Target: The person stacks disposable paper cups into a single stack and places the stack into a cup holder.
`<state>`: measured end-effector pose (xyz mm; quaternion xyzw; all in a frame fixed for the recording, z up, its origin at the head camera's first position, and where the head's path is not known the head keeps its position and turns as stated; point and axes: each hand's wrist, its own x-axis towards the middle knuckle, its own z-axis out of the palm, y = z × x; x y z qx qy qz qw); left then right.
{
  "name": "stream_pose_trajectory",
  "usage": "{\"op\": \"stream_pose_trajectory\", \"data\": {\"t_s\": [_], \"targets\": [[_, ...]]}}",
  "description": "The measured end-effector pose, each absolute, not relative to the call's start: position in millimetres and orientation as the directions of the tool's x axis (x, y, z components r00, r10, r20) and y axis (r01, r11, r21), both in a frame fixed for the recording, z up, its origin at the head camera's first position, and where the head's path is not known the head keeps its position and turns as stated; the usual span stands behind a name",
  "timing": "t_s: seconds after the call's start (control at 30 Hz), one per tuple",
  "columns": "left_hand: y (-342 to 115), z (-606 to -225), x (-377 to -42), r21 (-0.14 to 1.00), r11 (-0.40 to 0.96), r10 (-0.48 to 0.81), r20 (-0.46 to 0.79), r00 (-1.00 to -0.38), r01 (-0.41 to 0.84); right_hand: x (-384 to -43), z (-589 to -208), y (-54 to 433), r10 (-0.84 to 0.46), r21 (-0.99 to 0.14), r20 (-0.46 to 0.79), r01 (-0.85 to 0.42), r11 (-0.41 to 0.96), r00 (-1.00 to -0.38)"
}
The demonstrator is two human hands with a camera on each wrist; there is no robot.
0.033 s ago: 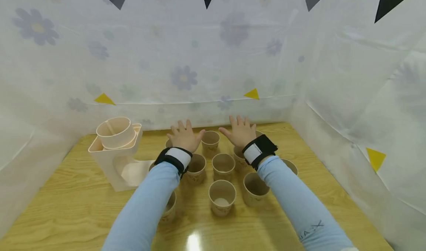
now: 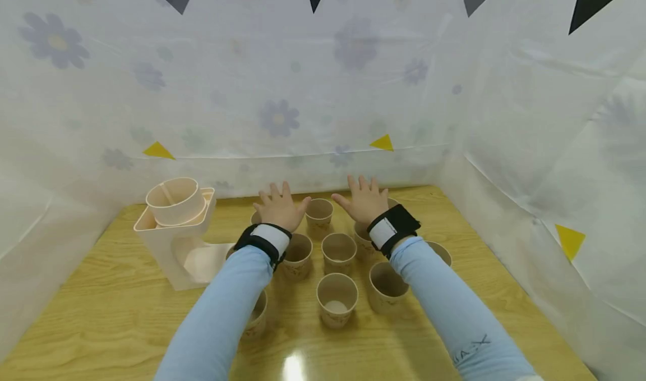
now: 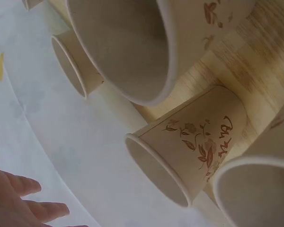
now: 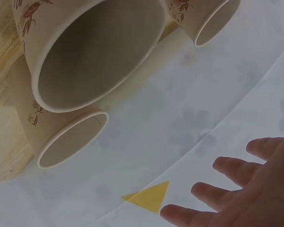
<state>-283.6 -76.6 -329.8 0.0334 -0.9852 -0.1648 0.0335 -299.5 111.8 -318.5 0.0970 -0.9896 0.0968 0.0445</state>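
Note:
Both hands reach forward above the far rows of paper cups, fingers spread and holding nothing. In the head view my left hand [image 2: 280, 208] hovers over the back-left cups, and my right hand [image 2: 364, 202] over the back-right ones. A paper cup [image 2: 319, 212] stands upright between them. Nearer, a middle cup [image 2: 338, 252] and a front cup [image 2: 337, 299] show their open tops. The left wrist view has a cup with a brown flower print [image 3: 189, 142], with fingertips [image 3: 47, 210] at the lower left. Beside the right fingers, a large cup mouth [image 4: 102, 56] appears in the right wrist view.
At the left of the wooden table [image 2: 116, 313] stands a cream dispenser-like stand [image 2: 187, 246] with a round cup-shaped part [image 2: 174, 201] on top. White flowered sheeting [image 2: 282, 78] rises behind and at the sides. My sleeves partly cover several cups.

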Motion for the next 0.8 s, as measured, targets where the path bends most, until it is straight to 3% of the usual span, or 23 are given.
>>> {"op": "stream_pose_trajectory", "data": {"t_s": [0.27, 0.4, 0.5, 0.57, 0.7, 0.8], "targets": [[-75.7, -335.7, -282.0, 0.370, 0.928, -0.059, 0.072, -0.996, -0.028, -300.0, -324.8, 115.0, -0.204, -0.173, 0.086, -0.217, 0.961, -0.975], [-75.2, -311.6, -255.3, 0.556, 0.829, -0.024, 0.136, -0.990, 0.056, -289.3, -314.8, 123.2, -0.322, -0.191, 0.095, -0.335, 0.923, -0.942], [-71.7, -297.6, -212.5, 0.722, 0.679, 0.043, 0.142, -0.989, 0.133, -271.8, -309.4, 140.5, -0.488, -0.252, 0.063, -0.487, 0.836, -0.870], [-67.3, -297.7, -182.6, 0.773, 0.611, 0.104, 0.136, -0.985, 0.172, -259.4, -311.3, 155.7, -0.589, -0.274, 0.042, -0.577, 0.770, -0.807], [-53.2, -320.4, -142.2, 0.736, 0.635, 0.187, 0.148, -0.971, 0.235, -236.4, -325.2, 183.5, -0.697, -0.239, -0.003, -0.677, 0.696, -0.717], [-43.3, -340.5, -128.8, 0.693, 0.678, 0.196, 0.153, -0.969, 0.246, -220.8, -337.6, 195.6, -0.692, -0.189, -0.046, -0.674, 0.714, -0.720]]}}
